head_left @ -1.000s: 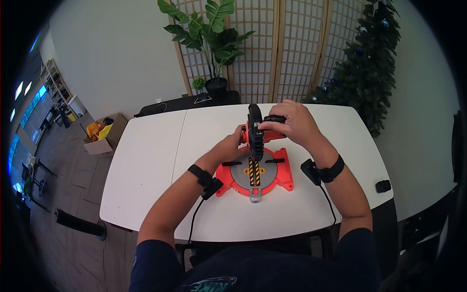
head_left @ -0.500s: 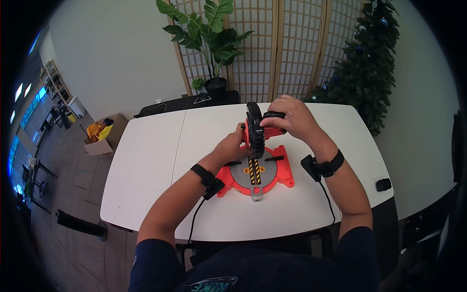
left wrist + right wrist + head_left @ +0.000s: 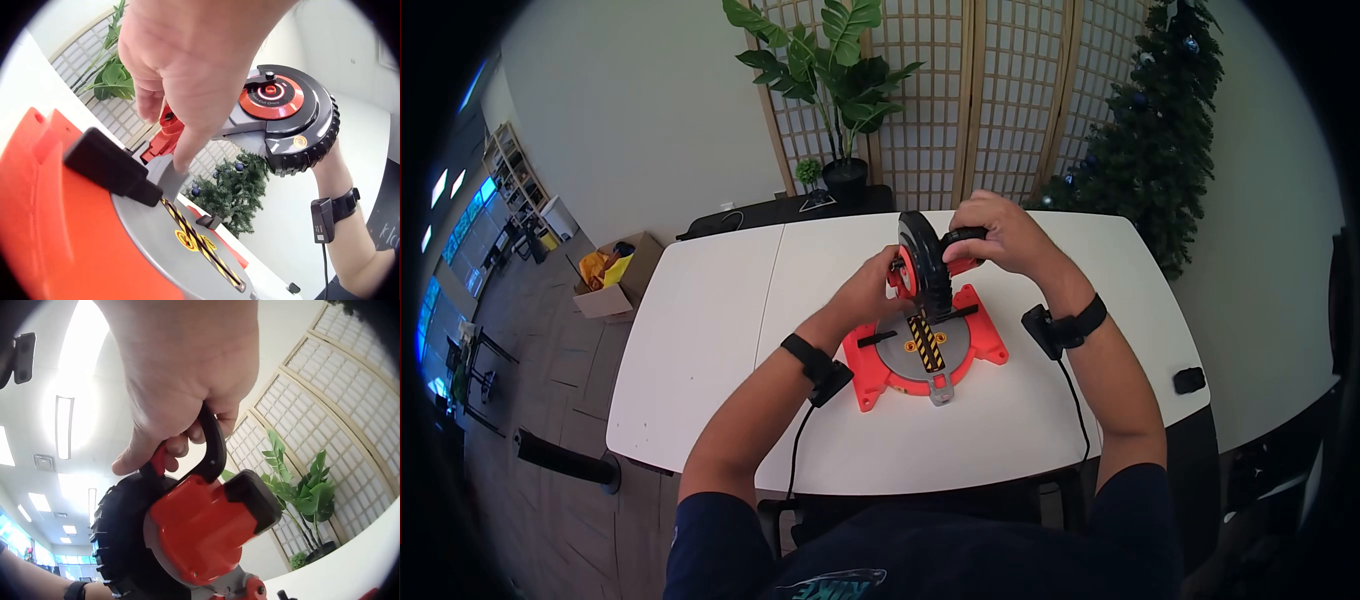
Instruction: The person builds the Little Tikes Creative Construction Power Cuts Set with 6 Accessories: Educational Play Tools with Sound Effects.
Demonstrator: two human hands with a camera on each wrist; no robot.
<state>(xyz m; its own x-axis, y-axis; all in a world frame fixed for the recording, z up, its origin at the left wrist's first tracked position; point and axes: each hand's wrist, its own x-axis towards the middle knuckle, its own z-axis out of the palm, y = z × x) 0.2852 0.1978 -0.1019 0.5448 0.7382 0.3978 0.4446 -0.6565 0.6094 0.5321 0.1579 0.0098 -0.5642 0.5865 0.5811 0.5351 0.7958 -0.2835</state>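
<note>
A toy miter saw [image 3: 910,362] stands on the white table, with a red base, a grey round turntable and a yellow-and-black striped strip. Its black toothed blade guard [image 3: 920,255] is raised above the turntable. My right hand [image 3: 1005,235] grips the black loop handle [image 3: 214,447] on top, fingers curled through it near a red trigger [image 3: 159,459]. Low at the back, my left hand [image 3: 865,295] holds the saw's red hinge part [image 3: 167,132] between thumb and fingers. A small black clamp [image 3: 112,165] sits on the base below that hand.
A small black object [image 3: 1188,381] lies near the table's right edge. Cables run from both wrist cameras toward the front edge. Behind the table [image 3: 690,370] stand a potted plant [image 3: 845,180], a lattice screen and a decorated tree [image 3: 1150,150]. A cardboard box [image 3: 625,280] is on the floor at left.
The saw has turned on the table, its near end swinging right. The blade guard has shifted slightly left and now shows at more of an angle. Both hands have kept their hold.
</note>
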